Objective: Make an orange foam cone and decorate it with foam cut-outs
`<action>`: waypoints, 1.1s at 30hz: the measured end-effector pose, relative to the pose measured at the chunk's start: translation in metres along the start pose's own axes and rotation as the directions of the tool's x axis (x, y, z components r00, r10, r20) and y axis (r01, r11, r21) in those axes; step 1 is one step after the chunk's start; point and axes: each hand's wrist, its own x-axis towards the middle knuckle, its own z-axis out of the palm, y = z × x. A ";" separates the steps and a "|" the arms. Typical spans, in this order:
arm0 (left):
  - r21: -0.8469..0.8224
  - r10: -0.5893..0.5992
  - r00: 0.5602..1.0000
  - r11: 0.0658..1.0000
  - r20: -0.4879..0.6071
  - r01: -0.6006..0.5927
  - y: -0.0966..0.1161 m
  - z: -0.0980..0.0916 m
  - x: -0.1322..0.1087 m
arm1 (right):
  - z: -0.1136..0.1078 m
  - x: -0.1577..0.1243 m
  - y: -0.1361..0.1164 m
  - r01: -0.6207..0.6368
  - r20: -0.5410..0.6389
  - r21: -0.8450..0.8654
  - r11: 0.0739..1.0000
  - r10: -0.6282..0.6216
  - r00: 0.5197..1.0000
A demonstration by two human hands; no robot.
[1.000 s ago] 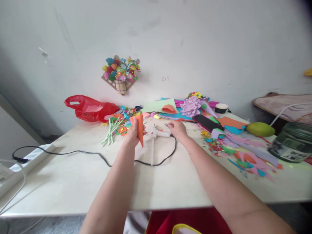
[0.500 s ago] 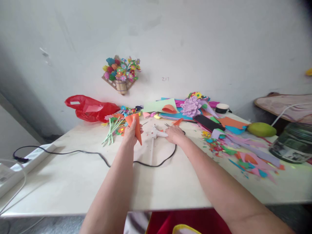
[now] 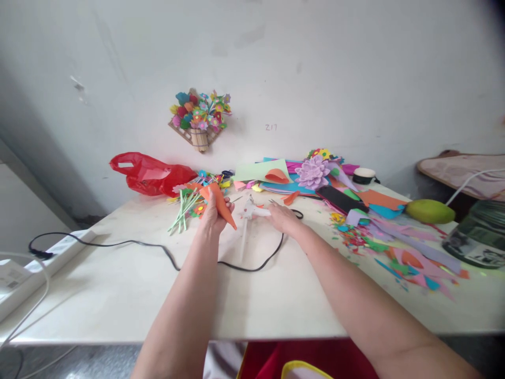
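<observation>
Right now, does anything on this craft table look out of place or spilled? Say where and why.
The green fruit-like object at right, by the glass jar, looks odd: it resembles food amid craft work. Near it, coloured scraps lie strewn untidily on the table. I see no plain damage.

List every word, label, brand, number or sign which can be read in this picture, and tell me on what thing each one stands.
"217", perhaps "Z17": on the wall, in thin reddish strokes.
Label on the glass jar, at right: too blurred to read.
Grey marks on the white block, at the left edge: too blurred to read.
No brand is readable.
</observation>
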 end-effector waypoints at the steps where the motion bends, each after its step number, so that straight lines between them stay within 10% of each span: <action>1: 0.001 0.000 1.000 1.000 0.004 0.000 0.000 0.000 0.000 | 0.001 0.000 -0.001 -0.015 -0.015 0.004 1.000 0.015 1.000; 22: 0.074 0.037 0.999 0.997 -0.016 -0.036 -0.021 0.013 0.001 | 0.004 -0.001 -0.029 0.029 -0.315 -0.009 1.000 -0.030 0.948; 29: 0.054 0.061 0.998 0.997 -0.003 -0.060 -0.024 0.008 0.006 | -0.015 -0.009 -0.047 -0.028 0.066 0.461 0.887 -0.003 0.998; 33: 0.052 0.066 0.998 0.997 -0.004 -0.065 -0.026 0.010 0.004 | -0.008 -0.007 -0.049 -0.036 0.090 0.607 0.794 -0.023 0.996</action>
